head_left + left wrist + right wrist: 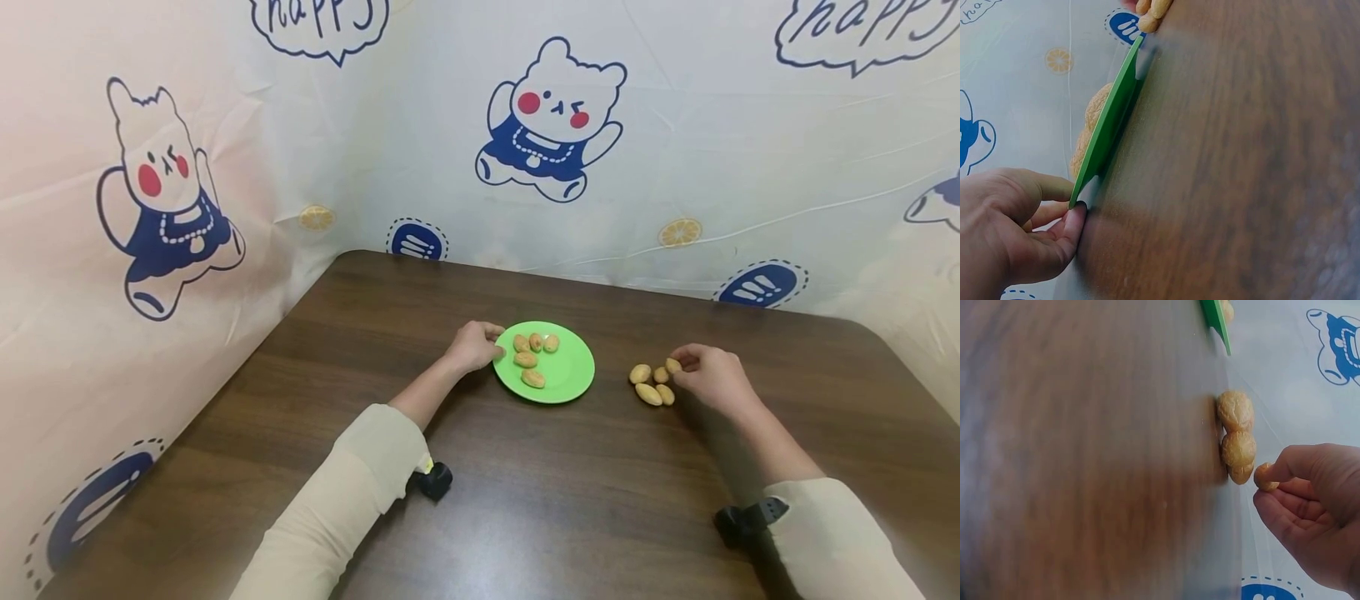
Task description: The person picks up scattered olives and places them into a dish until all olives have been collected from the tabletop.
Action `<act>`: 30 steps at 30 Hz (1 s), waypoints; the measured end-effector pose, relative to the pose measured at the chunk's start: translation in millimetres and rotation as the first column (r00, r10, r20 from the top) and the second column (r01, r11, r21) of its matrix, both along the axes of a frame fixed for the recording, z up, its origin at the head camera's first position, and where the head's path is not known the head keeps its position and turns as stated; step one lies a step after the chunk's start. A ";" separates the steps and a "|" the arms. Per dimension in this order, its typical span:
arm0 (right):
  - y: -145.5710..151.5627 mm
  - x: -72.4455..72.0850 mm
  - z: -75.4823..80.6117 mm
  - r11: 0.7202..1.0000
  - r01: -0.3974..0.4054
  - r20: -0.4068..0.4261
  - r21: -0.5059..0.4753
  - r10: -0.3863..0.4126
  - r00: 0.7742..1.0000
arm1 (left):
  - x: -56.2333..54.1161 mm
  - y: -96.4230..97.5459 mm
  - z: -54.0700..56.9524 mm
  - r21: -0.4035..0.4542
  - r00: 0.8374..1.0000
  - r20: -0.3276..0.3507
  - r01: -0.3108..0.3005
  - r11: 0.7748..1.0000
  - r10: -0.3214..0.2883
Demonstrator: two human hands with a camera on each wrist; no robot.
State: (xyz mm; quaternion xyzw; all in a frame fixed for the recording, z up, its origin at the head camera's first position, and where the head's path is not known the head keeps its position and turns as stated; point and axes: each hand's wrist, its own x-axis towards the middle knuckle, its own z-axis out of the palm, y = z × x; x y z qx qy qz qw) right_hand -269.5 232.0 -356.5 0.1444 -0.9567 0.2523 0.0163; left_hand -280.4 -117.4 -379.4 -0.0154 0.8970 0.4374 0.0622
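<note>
Pale fabric (435,133) hangs behind and to the left of the scene, printed with cartoon bears (551,117), orange slices (681,232) and blue ovals, with lettering along the top. In front of it stretches a dark brown wooden surface (525,500) with rounded far corners. On this, near the middle, sits a round green plate (572,371) bearing five tan nuts (526,359): three side by side toward its far edge, and two nearer the person, all of them toward the left half and middle. Both hands are gripping something. The left hand (474,346) pinches the left rim of the plate, its fingers on either side of the edge. To the right of the plate, apart from it, four nuts (648,394) lie close together on the surface. Just beside them the right hand (714,377) pinches a single nut (673,365) between its fingertips; the right wrist view shows that nut raised off the surface. Cream sleeves (322,508) cover the forearms, and a small black device (435,481) sits at each wrist
</note>
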 end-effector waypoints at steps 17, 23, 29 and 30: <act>-25.1 -2.2 2.2 0.998 -0.014 0.032 -0.064 0.016 0.999 | -0.1 0.1 -0.2 -0.001 1.000 0.005 -0.003 1.000 0.003; -32.3 -3.4 1.8 0.997 -0.022 0.041 -0.076 0.026 0.999 | 0.0 0.0 -0.7 0.000 1.000 0.003 0.000 1.000 0.000; -40.5 -3.9 1.8 0.997 -0.028 0.028 -0.072 0.030 0.999 | 0.4 -0.3 0.3 0.007 1.000 0.007 0.000 1.000 0.000; -41.8 -4.1 1.8 0.997 -0.030 0.028 -0.072 0.032 0.999 | 0.6 -0.3 0.3 0.008 1.000 0.007 0.000 1.000 0.000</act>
